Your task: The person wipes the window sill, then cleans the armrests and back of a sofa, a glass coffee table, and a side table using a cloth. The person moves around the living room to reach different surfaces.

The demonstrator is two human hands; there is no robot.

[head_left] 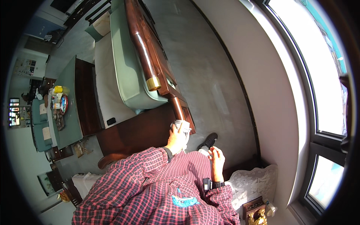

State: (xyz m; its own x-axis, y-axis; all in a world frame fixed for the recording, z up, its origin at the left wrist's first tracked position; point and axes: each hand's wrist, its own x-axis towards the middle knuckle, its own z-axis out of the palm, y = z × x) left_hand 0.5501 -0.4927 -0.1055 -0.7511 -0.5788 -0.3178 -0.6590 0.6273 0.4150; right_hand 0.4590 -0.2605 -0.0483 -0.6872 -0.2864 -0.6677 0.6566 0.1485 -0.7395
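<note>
My left hand (175, 141) is closed on a crumpled whitish cloth (184, 127). The cloth lies against the lower end of a glossy brown wooden post (177, 108), which belongs to the frame of a wooden sofa. Above the post, the sofa's thick rounded rail (141, 48) ends in a brass-coloured cap (153, 83). My right hand (217, 162) hangs beside my right thigh, its fingers loosely bent and nothing visible in them. It touches no furniture that I can see.
A pale green cushion (125, 71) lines the sofa, with a small black object (111, 121) on its seat. Left stands a table (69, 101) bearing a tray and containers. A window (326, 67) is at right; a gold figurine (258, 217) sits low right, near a lace cover (252, 183).
</note>
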